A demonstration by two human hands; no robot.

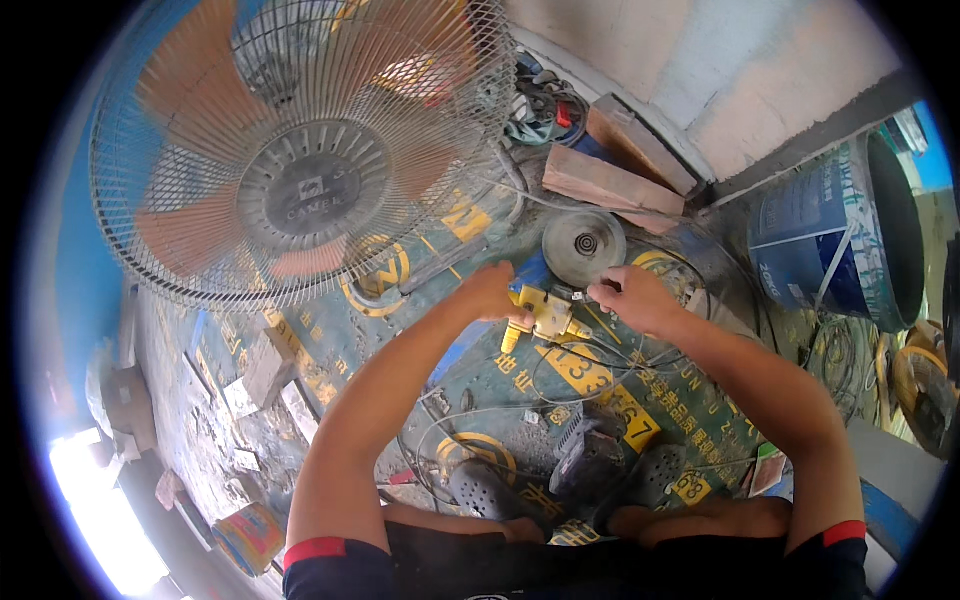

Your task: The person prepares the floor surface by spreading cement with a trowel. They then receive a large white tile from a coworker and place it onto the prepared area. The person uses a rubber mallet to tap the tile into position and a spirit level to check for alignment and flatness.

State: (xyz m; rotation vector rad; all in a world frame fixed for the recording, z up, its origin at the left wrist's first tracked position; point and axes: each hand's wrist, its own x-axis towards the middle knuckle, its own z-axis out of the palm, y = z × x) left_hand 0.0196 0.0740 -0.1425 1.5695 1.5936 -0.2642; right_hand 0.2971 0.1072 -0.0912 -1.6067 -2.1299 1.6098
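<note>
My left hand (490, 292) is closed round the left end of a yellow multi-way socket (550, 314), which has stubby outlets sticking out and dark cables by it. Just right of the socket, my right hand (634, 298) has its fingers pinched together by a small pale piece; I cannot make out what they hold. A round grey metal disc (583, 249) with a ringed centre lies just beyond both hands. Below the socket, thin cables loop toward a dark grey tool (588, 455) between my feet, its kind unclear.
A large standing fan (312, 188) fills the far left. Bricks (610, 187) and a bundle of cables (548, 108) lie by the far wall. A blue bucket (805, 240) leans at right. Broken pieces (268, 370) litter the printed green sheet at left, near a yellow tub (248, 540).
</note>
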